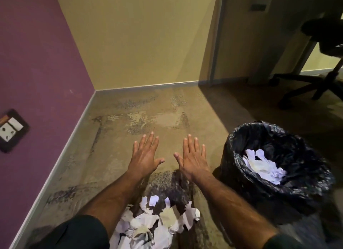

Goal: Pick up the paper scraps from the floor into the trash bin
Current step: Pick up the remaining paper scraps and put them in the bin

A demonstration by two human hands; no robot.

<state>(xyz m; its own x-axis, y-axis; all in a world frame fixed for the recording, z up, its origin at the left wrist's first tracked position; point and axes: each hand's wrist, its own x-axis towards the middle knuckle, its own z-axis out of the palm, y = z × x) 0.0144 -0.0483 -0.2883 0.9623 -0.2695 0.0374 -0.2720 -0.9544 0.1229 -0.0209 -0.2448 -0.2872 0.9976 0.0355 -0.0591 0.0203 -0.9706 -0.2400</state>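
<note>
A heap of white crumpled paper scraps [157,224] lies on the mottled floor at the bottom centre, between my forearms. To the right stands the trash bin [241,182], lined with a black plastic bag, and several white scraps [263,165] lie inside it. My left hand [144,154] and my right hand [193,156] are stretched out side by side above the floor, palms down and fingers spread, holding nothing. Both hands are beyond the heap and to the left of the bin.
A purple wall with a socket plate [11,131] runs along the left, and a yellow wall closes the back. A black office chair [323,68] stands at the far right, near a door frame. The worn floor [148,115] stretches ahead of my hands.
</note>
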